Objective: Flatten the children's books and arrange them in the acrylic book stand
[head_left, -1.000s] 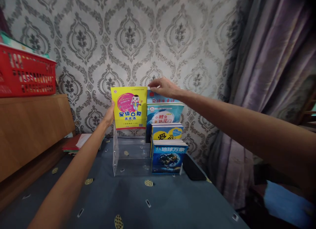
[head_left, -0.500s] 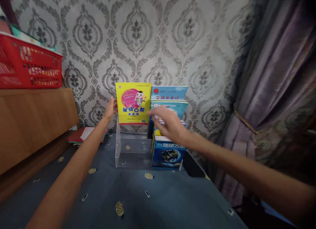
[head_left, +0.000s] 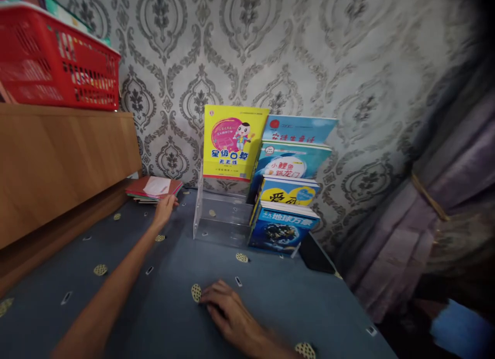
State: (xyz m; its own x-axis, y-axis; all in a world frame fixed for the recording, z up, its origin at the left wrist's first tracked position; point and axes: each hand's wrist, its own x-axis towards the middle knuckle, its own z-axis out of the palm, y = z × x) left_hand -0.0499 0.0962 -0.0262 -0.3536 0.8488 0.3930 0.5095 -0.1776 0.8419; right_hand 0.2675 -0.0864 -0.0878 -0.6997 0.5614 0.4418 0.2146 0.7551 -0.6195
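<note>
My left hand [head_left: 165,210] is at the right front corner of a low pile of booklets [head_left: 135,188], its fingers loosely bent at the edge; whether they touch it I cannot tell. A pale paper lies on top. My right hand [head_left: 228,311] is over the near part of the table, empty, with fingers slightly bent and thumb apart. Between and beyond the hands stands a clear tiered book rack [head_left: 222,230]. A yellow workbook [head_left: 234,142] is upright in its back left tier. Several books fill the right side, with a blue earth-picture book [head_left: 280,234] in front.
A red plastic basket [head_left: 88,75] sits on a wooden cabinet [head_left: 69,168] at the left. A dark flat object [head_left: 317,256] lies right of the rack. Patterned wallpaper is behind, and a tied curtain [head_left: 398,256] hangs at the right.
My left hand has left the yellow workbook's side and moved to the booklet pile. My right hand has dropped from the books to the near table. The view has shifted left and down.
</note>
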